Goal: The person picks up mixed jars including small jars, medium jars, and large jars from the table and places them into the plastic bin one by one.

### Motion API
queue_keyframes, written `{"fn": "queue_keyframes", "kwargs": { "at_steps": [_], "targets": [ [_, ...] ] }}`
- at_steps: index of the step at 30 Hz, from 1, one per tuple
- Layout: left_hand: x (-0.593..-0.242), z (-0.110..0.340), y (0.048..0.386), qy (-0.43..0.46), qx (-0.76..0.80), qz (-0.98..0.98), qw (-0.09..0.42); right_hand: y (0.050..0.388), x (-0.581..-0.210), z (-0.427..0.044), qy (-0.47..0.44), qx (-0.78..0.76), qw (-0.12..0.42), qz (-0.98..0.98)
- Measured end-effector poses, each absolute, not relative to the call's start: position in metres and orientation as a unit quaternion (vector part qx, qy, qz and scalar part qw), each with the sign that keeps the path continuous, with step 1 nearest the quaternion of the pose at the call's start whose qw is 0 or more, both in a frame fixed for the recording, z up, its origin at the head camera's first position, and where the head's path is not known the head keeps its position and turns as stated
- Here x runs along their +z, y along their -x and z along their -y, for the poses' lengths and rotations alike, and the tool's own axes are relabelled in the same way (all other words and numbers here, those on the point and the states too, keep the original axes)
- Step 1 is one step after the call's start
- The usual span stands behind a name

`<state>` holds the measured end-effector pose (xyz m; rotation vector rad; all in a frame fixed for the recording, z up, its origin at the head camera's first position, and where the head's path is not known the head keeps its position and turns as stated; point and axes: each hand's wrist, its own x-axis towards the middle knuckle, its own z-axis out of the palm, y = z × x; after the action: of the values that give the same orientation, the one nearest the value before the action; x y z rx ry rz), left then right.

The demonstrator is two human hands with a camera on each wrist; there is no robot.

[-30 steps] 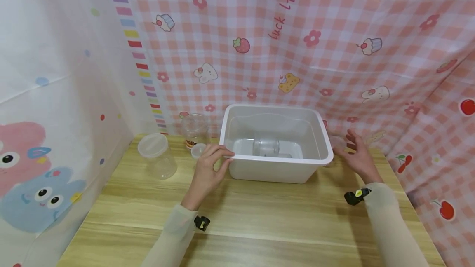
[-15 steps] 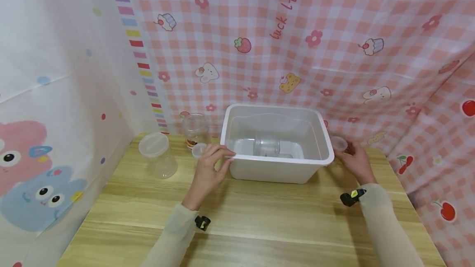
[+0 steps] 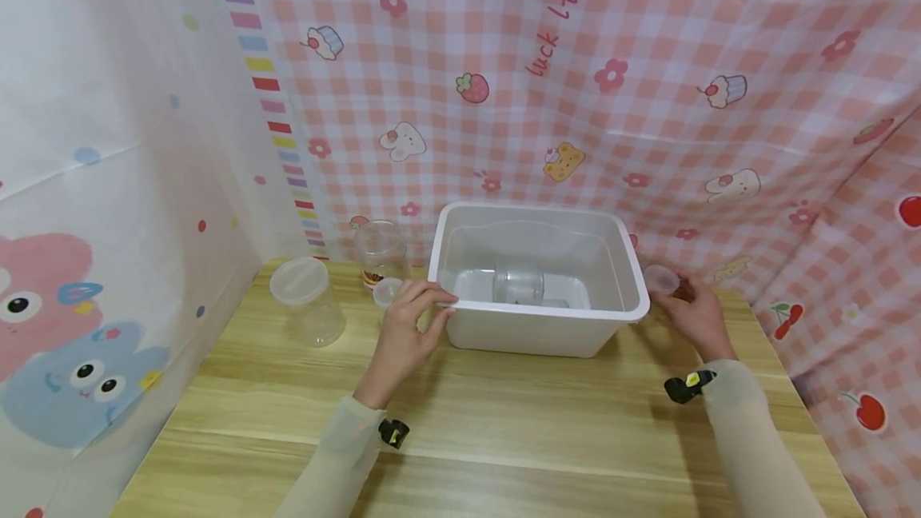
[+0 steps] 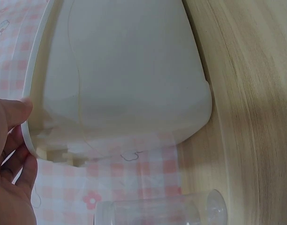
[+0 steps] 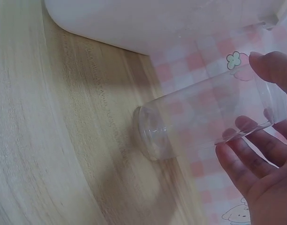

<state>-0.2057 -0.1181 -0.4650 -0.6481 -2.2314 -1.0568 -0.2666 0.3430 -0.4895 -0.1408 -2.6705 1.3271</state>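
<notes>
A white plastic bin (image 3: 532,330) stands at the back of the table, with a clear jar (image 3: 520,284) lying inside it. The left hand (image 3: 400,342) pinches the bin's front left rim between thumb and fingers; in the left wrist view the same hand (image 4: 14,159) grips the rim (image 4: 28,89). To the right of the bin, the right hand (image 3: 696,316) holds a clear lidded jar (image 3: 661,280). In the right wrist view, the thumb and curled fingers of the hand (image 5: 268,164) are around the upper part of the upright jar (image 5: 195,117), whose base is at the table.
Left of the bin stand a large lidded clear jar (image 3: 309,306), a wider clear jar (image 3: 380,250) by the curtain and a small lidded one (image 3: 386,292) partly behind the left hand. A pink checked curtain (image 3: 432,38) hangs along the table's back edge.
The right hand has moved in toward the jar beside the bin and closed its fingers around it. The left hand has stayed on the rim.
</notes>
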Motion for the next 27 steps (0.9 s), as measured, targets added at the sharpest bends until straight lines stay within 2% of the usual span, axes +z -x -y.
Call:
{"fn": "queue_keyframes", "kwargs": {
  "at_steps": [27],
  "targets": [
    [-0.466,0.117,0.206,0.249,-0.393,0.830,0.309,0.253,-0.465,-0.350,0.043,0.434,0.111,0.893]
  ]
}}
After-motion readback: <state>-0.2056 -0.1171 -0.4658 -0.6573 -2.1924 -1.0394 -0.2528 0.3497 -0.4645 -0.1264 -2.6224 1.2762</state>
